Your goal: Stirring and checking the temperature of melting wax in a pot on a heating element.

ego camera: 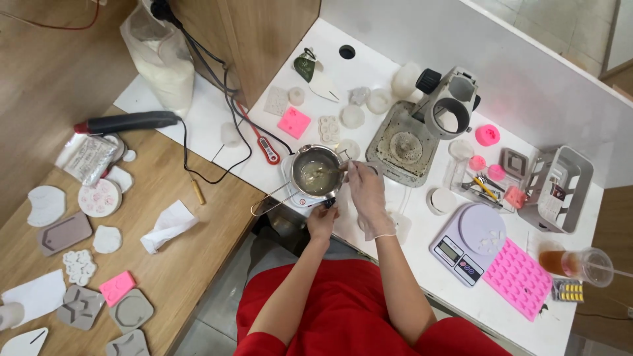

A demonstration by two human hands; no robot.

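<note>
A small metal melting pot (317,170) with cloudy liquid sits on a small white heater (298,195) at the front edge of the white table (422,264). My left hand (322,219) pinches something dark at the heater's front, just below the pot. My right hand (366,198), in a thin clear glove, reaches to the pot's right rim and holds a thin stirring stick (338,169) in the liquid. A wire handle (270,198) juts left from the pot.
A red probe thermometer (267,149), pink moulds (294,122) and white cast pieces lie behind the pot. A grey press (422,125), kitchen scale (468,242), pink silicone tray (519,277), grey basket (555,190) and iced drink (579,265) stand right. Moulds and tissue (168,225) cover the wooden table left.
</note>
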